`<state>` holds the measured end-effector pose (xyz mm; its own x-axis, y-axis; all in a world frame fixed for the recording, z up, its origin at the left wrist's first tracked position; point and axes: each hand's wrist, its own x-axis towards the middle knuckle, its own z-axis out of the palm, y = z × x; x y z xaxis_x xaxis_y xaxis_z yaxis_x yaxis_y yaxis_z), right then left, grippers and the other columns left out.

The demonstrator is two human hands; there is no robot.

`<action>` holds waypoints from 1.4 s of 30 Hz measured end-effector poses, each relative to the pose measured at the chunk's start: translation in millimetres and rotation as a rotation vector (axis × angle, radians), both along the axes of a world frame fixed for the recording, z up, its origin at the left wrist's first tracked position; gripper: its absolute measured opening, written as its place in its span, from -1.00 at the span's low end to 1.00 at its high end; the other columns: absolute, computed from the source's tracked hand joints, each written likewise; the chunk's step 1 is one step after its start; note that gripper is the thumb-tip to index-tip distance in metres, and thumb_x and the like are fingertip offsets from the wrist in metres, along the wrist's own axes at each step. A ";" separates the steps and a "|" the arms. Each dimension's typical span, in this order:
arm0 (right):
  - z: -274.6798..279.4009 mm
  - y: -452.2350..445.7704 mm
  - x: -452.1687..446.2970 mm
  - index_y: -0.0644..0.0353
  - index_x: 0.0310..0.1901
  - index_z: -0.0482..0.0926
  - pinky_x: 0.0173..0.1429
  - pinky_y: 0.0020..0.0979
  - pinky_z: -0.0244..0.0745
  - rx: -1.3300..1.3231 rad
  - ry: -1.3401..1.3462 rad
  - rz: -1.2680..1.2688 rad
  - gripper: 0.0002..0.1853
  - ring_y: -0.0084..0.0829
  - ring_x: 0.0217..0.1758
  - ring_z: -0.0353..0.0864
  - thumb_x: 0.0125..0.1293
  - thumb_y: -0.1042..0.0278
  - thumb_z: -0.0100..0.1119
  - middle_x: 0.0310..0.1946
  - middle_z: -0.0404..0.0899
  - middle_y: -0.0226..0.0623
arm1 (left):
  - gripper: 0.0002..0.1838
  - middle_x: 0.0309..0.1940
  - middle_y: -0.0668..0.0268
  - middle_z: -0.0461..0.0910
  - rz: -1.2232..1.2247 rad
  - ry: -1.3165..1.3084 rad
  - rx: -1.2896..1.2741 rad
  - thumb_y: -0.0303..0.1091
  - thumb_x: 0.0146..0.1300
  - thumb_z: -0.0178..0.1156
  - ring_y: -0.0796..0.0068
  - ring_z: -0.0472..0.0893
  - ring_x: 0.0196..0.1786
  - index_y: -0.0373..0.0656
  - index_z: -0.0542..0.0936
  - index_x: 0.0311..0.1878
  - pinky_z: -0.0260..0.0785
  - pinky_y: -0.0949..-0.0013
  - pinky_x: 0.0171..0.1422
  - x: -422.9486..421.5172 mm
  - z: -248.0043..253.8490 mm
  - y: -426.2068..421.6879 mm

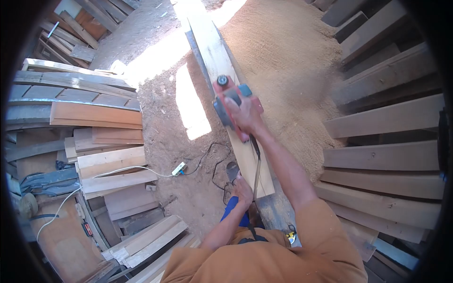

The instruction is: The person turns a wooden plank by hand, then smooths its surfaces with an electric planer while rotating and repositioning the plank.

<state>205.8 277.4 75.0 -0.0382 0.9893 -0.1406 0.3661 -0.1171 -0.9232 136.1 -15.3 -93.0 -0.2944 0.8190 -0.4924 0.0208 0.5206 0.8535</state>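
A red and dark electric planer (222,94) sits on a long pale board (212,49). My right hand (245,113) is wrapped round the planer's handle. The board lies on a narrow support (278,214) and runs away from me. My left hand (242,191) is at the board's left edge, near its close end; its fingers are partly hidden, and whether they grip the edge is unclear. A dark power cord (257,155) trails back from the planer over the board.
Stacked boards (113,155) stand at the left, and more planks (382,155) at the right. Sawdust (292,85) covers the floor right of the board. A white power strip (179,169) with cables lies on the ground at the left. A tape measure (291,236) is near my waist.
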 end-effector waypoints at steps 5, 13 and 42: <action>25.8 121.3 -22.8 0.40 0.10 0.69 0.06 -0.09 0.66 0.154 -0.159 -0.011 -0.25 -0.05 -0.09 0.82 0.47 -0.34 0.12 -0.17 0.74 0.09 | -0.27 0.34 -0.06 0.57 -0.037 0.093 -0.005 0.10 0.74 -0.51 0.00 0.54 0.41 -0.30 0.40 0.49 0.27 0.10 0.57 -0.3 0.9 -0.8; 22.5 129.2 -10.8 0.31 -0.46 0.72 -0.36 -0.32 0.59 -0.096 -0.001 0.035 -0.24 -0.40 -0.54 0.67 0.43 -0.40 0.18 -0.63 0.64 -0.25 | -0.25 0.29 -0.10 0.60 -0.109 0.131 0.035 0.12 0.74 -0.52 -0.07 0.56 0.38 -0.32 0.44 0.45 0.28 0.06 0.54 0.9 -4.9 -4.2; -8.8 -169.8 73.2 0.45 0.35 0.49 0.20 -0.05 0.62 -0.071 0.071 -0.023 -0.24 0.20 0.11 0.75 0.46 -0.17 0.21 -0.01 0.71 0.32 | -0.21 0.43 -0.14 0.43 0.026 -0.277 -0.020 0.14 0.72 -0.49 0.00 0.44 0.49 -0.41 0.26 0.57 0.20 0.13 0.64 -1.7 -7.2 3.2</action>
